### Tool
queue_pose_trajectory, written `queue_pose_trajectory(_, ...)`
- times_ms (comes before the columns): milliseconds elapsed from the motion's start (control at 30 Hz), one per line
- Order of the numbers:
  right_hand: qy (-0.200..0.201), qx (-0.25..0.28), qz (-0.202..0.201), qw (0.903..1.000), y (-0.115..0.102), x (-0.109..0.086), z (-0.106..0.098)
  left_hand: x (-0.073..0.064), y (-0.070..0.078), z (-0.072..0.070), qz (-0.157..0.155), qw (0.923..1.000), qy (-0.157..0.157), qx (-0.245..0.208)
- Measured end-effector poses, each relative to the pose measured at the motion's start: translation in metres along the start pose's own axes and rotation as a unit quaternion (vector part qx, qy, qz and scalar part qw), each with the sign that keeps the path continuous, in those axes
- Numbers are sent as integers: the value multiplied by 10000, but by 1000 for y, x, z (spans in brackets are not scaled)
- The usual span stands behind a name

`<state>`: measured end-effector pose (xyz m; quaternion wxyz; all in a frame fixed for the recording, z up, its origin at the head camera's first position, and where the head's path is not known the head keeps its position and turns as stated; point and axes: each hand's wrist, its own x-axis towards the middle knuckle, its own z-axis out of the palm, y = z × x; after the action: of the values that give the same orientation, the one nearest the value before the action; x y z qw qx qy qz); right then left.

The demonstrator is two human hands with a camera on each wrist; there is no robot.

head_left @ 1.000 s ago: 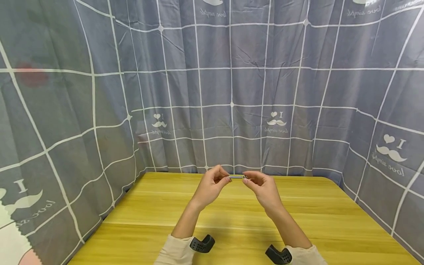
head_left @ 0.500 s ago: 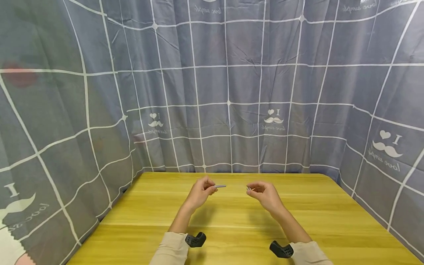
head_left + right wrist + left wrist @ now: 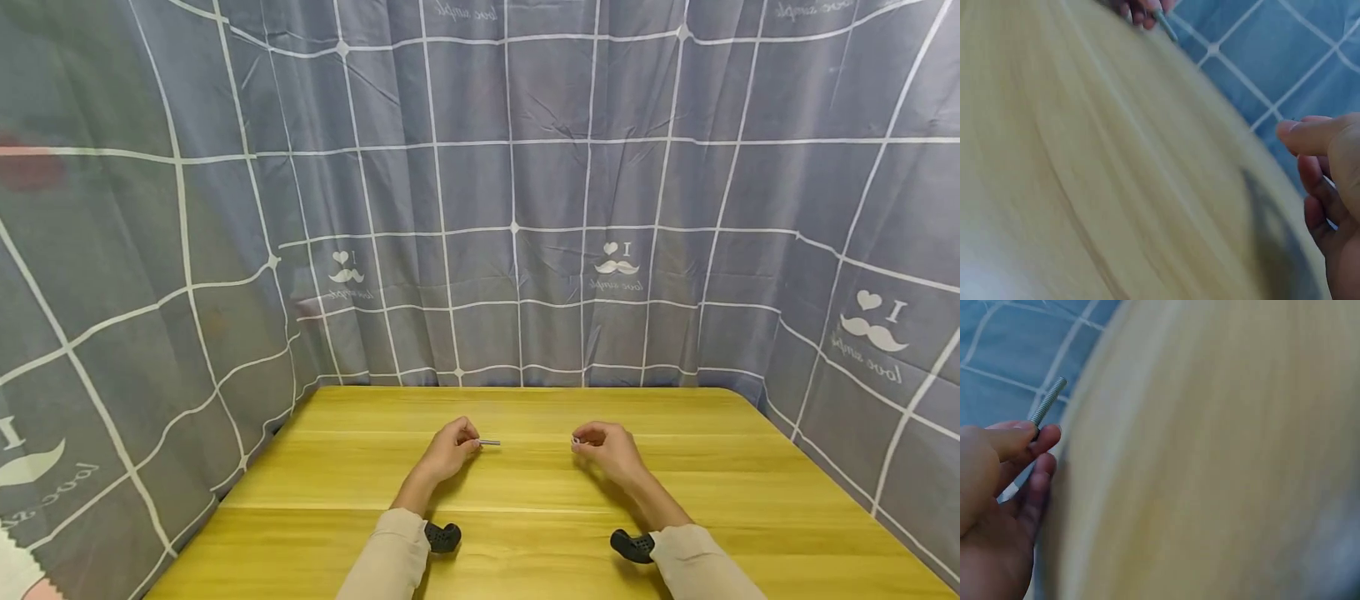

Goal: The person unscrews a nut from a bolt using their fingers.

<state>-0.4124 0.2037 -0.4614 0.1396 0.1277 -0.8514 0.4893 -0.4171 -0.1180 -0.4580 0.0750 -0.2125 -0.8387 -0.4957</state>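
Observation:
Between the thumb and fingers of my left hand (image 3: 448, 450) a metal bolt (image 3: 491, 442) is pinched, its threaded shank pointing right toward the other hand. In the left wrist view the bare threads of the bolt (image 3: 1050, 403) stick out past the fingertips, while its other end is mostly hidden by the hand. My right hand (image 3: 613, 454) pinches a small silvery nut (image 3: 575, 441) at its fingertips, apart from the bolt. The right wrist view shows the thumb (image 3: 1310, 134) covering nearly all of the nut. Both hands are low over the wooden table (image 3: 525, 483).
Grey curtains (image 3: 555, 192) with white grid lines surround the table at the back and both sides. A black wrist camera mount (image 3: 444, 537) sits by the left sleeve, and another mount (image 3: 632, 546) by the right sleeve.
A second ago both hands met at the bolt, the right at its right end. They have since moved apart and down toward the table, bolt in the left, nut in the right.

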Motion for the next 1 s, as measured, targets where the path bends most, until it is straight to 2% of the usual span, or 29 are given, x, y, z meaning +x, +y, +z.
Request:
queue_pose_trajectory(133, 56, -282, 97, 9995, 14, 1, 0, 1, -9, -1, 14, 9995, -22, 311)
queue_pose_trajectory(233, -97, -447, 90, 9989, 19, 3, -1, 4, -11, -3, -33, 9988, -40, 488)
queue_pose_trajectory(433, -407, -450, 320, 9976, 15, 10, -2, 6, -7, -9, -184, 9973, -32, 708)
queue_pose_trajectory(633, -601, -560, 577, 9949, 14, 12, -1, 7, -10, -11, -351, 9939, -116, 1039)
queue_pose_trajectory(867, -760, -669, 559, 9933, 10, 15, -2, 13, -10, -13, -290, 9927, -286, 1137)
queue_pose_trajectory(1000, -787, -698, 611, 9926, 11, 14, 0, 12, -10, -14, -380, 9920, -344, 1153)
